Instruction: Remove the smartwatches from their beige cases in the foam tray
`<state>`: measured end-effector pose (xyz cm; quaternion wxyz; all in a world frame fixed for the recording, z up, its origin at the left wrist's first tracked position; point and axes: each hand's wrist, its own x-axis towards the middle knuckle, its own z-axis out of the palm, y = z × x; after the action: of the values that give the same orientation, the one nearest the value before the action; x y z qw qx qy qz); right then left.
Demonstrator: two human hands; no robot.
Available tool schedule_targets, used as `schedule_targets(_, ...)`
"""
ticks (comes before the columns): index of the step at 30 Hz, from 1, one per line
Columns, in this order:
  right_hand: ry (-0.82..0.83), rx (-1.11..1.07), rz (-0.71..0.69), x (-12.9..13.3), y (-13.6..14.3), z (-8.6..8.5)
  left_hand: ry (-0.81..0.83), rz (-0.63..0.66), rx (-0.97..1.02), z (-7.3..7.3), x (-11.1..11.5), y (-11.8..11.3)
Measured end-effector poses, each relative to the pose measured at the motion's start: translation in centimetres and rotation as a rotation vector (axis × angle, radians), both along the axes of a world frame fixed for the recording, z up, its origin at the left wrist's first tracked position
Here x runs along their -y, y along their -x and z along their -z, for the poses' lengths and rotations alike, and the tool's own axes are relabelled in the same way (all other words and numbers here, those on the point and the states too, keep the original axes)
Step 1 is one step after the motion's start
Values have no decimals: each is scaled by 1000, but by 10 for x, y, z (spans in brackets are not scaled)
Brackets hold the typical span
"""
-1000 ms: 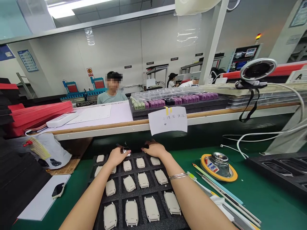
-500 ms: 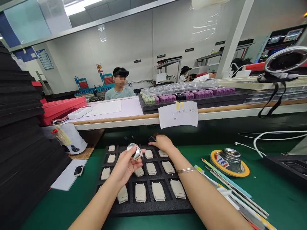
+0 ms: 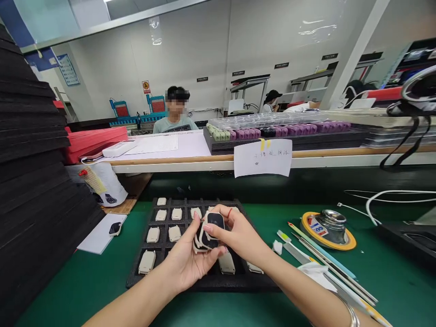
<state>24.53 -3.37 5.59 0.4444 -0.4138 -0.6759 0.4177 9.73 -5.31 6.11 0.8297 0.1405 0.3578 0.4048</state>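
My left hand point(image 3: 185, 261) is closed around a cream watch case point(image 3: 197, 245), held over the foam tray. My right hand point(image 3: 240, 234) grips another watch case point(image 3: 215, 220) with a dark glass face, thumb on top. The two cases overlap, one lying against the other. Fingers hide part of both, so I cannot tell whether more cases are in the stack. Below sits a black foam tray point(image 3: 163, 285) with rows of pockets, many holding cream watch cases such as this one point(image 3: 147, 262).
At the left rise stacked black foam trays point(image 3: 30, 150); near them a dark-faced watch case point(image 3: 115, 228) lies by white paper point(image 3: 97, 236). To the right are a round metal-topped bottle point(image 3: 329, 229), a toothbrush point(image 3: 286, 238) and thin rods. A person point(image 3: 175, 113) sits beyond the shelf point(image 3: 190, 164).
My right hand has come back from the tray's far edge with a watch case and met my left hand. The left hand has tilted and lowered slightly. The view has shifted a little.
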Motion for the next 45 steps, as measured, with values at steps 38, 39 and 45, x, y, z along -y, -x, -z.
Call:
schedule_targets(38,-427,-22,-294,25,-17,11,-594,327,-629,-1,22,8)
schedule_targets(39,-430,-21,-297,24,-17,11,-589,330,-656,-1,22,9)
schedule_targets(45,-465,0,-340,24,-19,9,-654,336,-570,-4,23,7)
